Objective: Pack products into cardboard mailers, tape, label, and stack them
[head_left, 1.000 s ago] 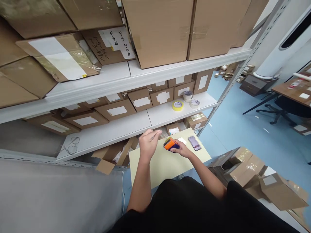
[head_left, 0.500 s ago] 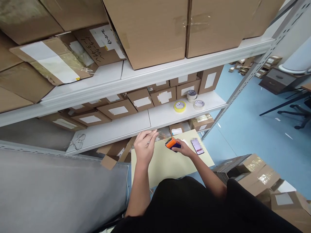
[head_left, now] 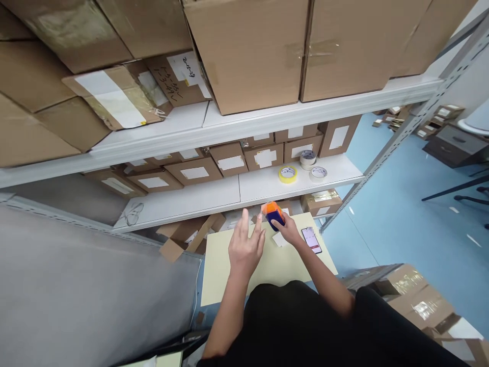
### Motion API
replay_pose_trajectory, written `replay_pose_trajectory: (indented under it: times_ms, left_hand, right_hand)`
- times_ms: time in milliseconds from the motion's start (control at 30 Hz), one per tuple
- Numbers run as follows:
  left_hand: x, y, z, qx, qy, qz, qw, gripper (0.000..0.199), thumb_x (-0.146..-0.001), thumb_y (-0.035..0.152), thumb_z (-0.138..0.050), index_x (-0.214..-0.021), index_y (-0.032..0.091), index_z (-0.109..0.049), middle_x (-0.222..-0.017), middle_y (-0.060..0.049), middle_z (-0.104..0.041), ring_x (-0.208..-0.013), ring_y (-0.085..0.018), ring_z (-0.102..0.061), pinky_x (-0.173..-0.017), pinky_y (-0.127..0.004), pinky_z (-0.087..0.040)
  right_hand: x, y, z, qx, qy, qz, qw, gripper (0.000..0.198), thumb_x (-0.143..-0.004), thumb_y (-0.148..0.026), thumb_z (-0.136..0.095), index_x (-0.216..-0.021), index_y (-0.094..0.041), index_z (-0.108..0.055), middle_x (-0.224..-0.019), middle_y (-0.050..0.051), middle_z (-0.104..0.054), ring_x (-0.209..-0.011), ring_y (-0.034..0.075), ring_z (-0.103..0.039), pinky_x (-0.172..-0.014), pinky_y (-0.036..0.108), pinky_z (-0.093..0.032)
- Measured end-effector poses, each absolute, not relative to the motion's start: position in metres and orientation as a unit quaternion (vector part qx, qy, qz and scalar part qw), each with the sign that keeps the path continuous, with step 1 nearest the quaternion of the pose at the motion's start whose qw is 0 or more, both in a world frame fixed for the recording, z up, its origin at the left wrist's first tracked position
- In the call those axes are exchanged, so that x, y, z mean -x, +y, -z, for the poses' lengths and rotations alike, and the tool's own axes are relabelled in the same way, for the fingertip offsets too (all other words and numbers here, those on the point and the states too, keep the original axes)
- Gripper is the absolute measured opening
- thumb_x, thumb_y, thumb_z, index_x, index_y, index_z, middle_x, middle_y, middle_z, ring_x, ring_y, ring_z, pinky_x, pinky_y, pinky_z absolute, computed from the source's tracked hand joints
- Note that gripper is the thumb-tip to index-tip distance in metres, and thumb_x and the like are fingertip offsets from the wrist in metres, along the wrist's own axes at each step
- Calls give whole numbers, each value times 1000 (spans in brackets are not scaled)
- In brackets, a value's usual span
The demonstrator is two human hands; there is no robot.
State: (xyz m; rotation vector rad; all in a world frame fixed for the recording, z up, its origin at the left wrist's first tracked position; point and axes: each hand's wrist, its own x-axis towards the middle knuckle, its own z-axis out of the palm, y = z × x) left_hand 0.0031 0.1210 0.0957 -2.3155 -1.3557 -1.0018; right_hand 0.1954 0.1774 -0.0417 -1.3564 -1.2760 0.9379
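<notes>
My right hand (head_left: 288, 229) is closed around an orange and dark blue tape dispenser (head_left: 275, 216), tilted above the cream tabletop (head_left: 225, 265). My left hand (head_left: 246, 247) is just left of it, fingers extended and apart. Its index fingertip is close to a clear piece at the dispenser's front end; whether they touch I cannot tell. Below the dispenser lies a small white paper (head_left: 280, 239). A phone (head_left: 311, 240) with a lit screen rests to the right of my right forearm.
Behind the tabletop stands a metal shelf rack (head_left: 263, 120) with several cardboard boxes (head_left: 244, 56). A yellow tape roll (head_left: 288, 174) and white tape rolls (head_left: 318, 174) sit on its middle shelf. An open box (head_left: 189, 234) is at the left, more boxes (head_left: 416, 300) at the lower right.
My left hand has gone from a pinch on a thin clear strip to spread fingers, and moved right, nearer the dispenser. The dispenser has turned more upright. The view has shifted slightly.
</notes>
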Motion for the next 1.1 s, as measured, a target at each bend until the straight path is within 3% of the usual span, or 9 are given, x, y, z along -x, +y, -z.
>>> replay_pose_trajectory:
  times_ms: [133, 200, 367, 467, 533, 633, 800, 967, 1100]
  left_hand:
    - [-1, 103, -94, 741, -535, 376, 154, 88, -97, 38, -65, -166, 17, -15, -167, -27, -25, -131, -36, -62, -91, -42, -61]
    - [5, 99, -96, 729, -529, 403, 161, 92, -96, 36, -67, -166, 21, -9, -168, -25, -26, -129, -35, -63, -87, -40, -62]
    - [20, 97, -100, 735, -533, 407, 98, 80, -97, 32, -65, -164, 27, -21, -168, -19, -30, -130, -32, -63, -86, -38, -63]
    - [27, 94, -97, 716, -564, 409, 46, 74, -99, 33, -61, -164, 29, -24, -168, -16, -31, -128, -30, -64, -86, -37, -64]
    - [31, 91, -94, 706, -575, 413, 26, 72, -100, 34, -59, -164, 30, -26, -168, -14, -32, -129, -29, -64, -88, -37, -63]
    - [39, 88, -90, 695, -592, 407, 16, 69, -100, 34, -57, -163, 33, -28, -167, -12, -34, -131, -28, -62, -90, -37, -63]
    - [51, 82, -86, 687, -611, 394, 4, 66, -102, 35, -54, -162, 35, -29, -166, -10, -36, -136, -28, -58, -93, -39, -62]
    - [64, 75, -80, 675, -625, 393, -2, 64, -101, 34, -53, -161, 35, -32, -165, -9, -39, -139, -29, -55, -98, -42, -61]
    - [75, 73, -68, 676, -631, 379, 20, 54, -100, 32, -54, -154, 34, -46, -156, -7, -51, -139, -28, -54, -109, -47, -54]
  right_hand:
    - [-193, 192, 31, 552, -515, -393, 525, 40, -88, -57, -67, -106, -22, -66, -92, 3, -71, -82, 22, -64, -75, 34, -52]
    - [-193, 203, 31, 539, -516, -397, 535, 42, -87, -58, -67, -108, -21, -67, -95, 4, -72, -84, 23, -65, -77, 35, -54]
    - [-200, 243, 30, 530, -563, -341, 535, 48, -88, -57, -67, -117, -19, -69, -103, 8, -75, -93, 27, -68, -86, 39, -55]
    - [-206, 278, 22, 569, -603, -271, 489, 52, -88, -51, -70, -128, -19, -66, -121, 13, -73, -111, 32, -67, -96, 42, -52]
    - [-207, 304, 15, 605, -627, -222, 437, 57, -88, -46, -71, -137, -18, -62, -130, 16, -70, -120, 34, -64, -101, 43, -49]
    - [-202, 339, 7, 635, -677, -168, 332, 58, -91, -36, -70, -144, -15, -56, -128, 18, -70, -120, 34, -63, -105, 44, -44]
    - [-183, 369, 10, 614, -760, -114, 180, 49, -92, -20, -66, -139, -10, -58, -126, 20, -71, -124, 31, -59, -115, 43, -31]
    - [-177, 367, 16, 610, -767, -74, 184, 53, -89, -17, -63, -141, -13, -56, -140, 19, -62, -135, 34, -48, -120, 52, -22]
    - [-172, 347, 11, 590, -760, -61, 265, 57, -89, -22, -61, -145, -14, -53, -141, 19, -60, -134, 35, -48, -115, 51, -32]
